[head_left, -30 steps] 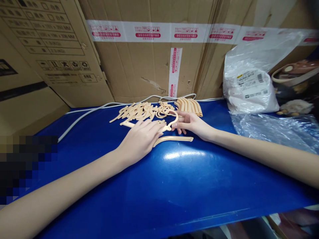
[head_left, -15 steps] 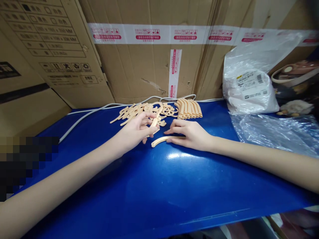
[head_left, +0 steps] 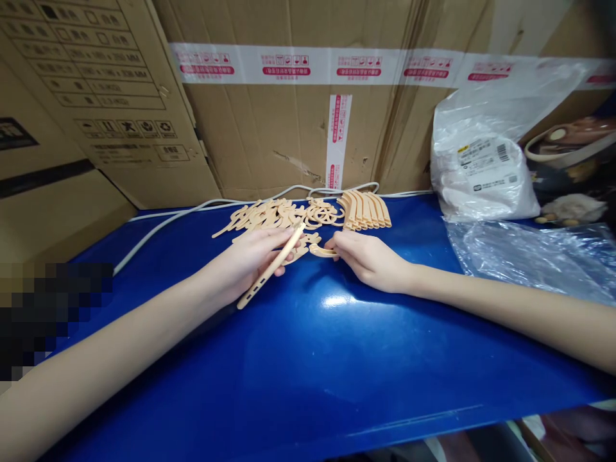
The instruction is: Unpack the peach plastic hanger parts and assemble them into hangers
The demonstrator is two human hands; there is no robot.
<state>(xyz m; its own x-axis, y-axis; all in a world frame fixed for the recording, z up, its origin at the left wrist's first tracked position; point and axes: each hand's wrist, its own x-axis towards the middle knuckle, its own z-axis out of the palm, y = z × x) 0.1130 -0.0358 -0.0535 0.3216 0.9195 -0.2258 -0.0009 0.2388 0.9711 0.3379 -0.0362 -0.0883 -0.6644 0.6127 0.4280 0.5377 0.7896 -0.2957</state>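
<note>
My left hand (head_left: 257, 260) is closed around a long beige plastic bar (head_left: 272, 269), which slants down to the left and has small dark slots along its lower part. In my right hand (head_left: 363, 256), the fingers pinch a curved beige arm (head_left: 321, 251); its rounded end sticks out to the left, just above the blue table. The rest of that arm is hidden by the fingers. Just behind my hands, a heap of beige hook-shaped pieces (head_left: 260, 215) lies loose. A neat stack of curved beige arms (head_left: 366, 210) lies behind my right hand.
Large cardboard boxes (head_left: 289, 135) stand along the back of the blue table (head_left: 308, 359). White cables (head_left: 202, 208) run in front of them. At the right are a filled white plastic bag (head_left: 481, 173), clear plastic film (head_left: 529, 256) and a small fluffy item (head_left: 572, 208).
My left hand has turned, and the piece in it now points down-left with its slots showing. My right hand has lifted and turned the curved arm from the table.
</note>
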